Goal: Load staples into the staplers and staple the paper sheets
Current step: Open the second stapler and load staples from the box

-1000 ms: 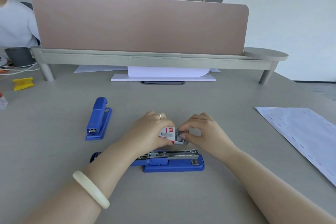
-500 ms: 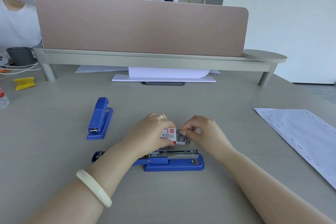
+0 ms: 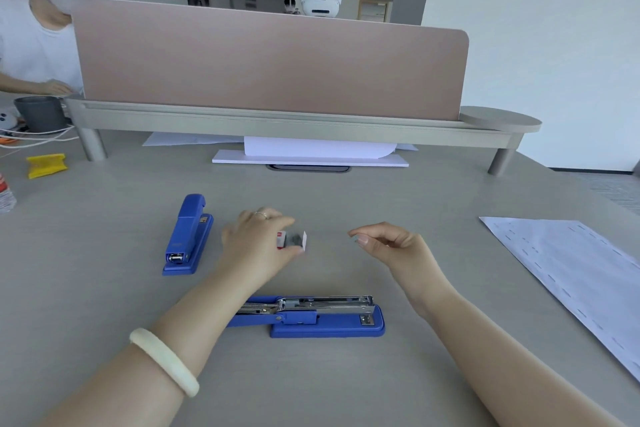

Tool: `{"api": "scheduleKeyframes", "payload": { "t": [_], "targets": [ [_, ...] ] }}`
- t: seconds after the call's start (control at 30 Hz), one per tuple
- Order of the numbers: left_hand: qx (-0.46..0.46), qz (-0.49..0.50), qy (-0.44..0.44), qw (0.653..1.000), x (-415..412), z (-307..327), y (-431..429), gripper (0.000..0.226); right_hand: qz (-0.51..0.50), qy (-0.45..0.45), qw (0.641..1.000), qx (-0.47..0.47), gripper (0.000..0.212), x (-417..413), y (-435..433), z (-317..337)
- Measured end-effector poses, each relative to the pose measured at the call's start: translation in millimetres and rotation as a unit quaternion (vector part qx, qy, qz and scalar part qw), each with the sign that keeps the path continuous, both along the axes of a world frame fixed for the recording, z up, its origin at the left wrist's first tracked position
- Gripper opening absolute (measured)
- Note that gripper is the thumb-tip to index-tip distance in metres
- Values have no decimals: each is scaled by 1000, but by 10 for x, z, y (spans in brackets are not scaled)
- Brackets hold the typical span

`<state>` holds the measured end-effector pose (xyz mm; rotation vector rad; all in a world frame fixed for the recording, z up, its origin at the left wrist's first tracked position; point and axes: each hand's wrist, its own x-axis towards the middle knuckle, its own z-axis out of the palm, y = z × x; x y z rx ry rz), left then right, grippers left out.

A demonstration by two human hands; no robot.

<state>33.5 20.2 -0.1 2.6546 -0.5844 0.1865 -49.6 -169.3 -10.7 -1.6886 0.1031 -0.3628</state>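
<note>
My left grip (image 3: 258, 243) is curled round the small staple box (image 3: 292, 240), whose white flap stands open on the right. My right grip (image 3: 391, 248) hovers apart from it, thumb and forefinger tips pressed together (I cannot tell whether staples sit between them). On the worktop (image 3: 104, 305) the opened stapler (image 3: 311, 314) lies nearest me with its magazine bared. The closed stapler (image 3: 187, 236) rests to the left and the paper sheets (image 3: 571, 274) far right.
</note>
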Motion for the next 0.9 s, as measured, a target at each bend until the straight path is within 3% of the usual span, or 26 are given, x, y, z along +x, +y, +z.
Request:
{"api": "scheduleKeyframes", "payload": {
  "t": [0.03, 0.1, 0.17, 0.27, 0.47, 0.9],
  "targets": [
    [-86, -19, 34, 996, -50, 43, -41, 33, 8, 2, 1000, 21, 12, -4, 3, 6],
    [-245, -76, 155, 954, -209, 138, -133, 14, 20, 6, 999, 42, 11, -7, 14, 14],
    [-313, -109, 231, 915, -332, 167, -198, 10, 28, 4, 999, 46, 11, -17, 23, 17],
    [-375, -102, 268, 882, -387, 127, -233, 12, 35, -7, 998, 42, 11, -33, 31, 20],
    [-411, -87, 286, 861, -406, 107, -250, 12, 44, -15, 998, 43, 12, -47, 52, 19],
    [-416, -82, 293, 857, -430, 105, -252, 7, 50, -11, 998, 47, 12, -60, 78, 40]
  ]
}}
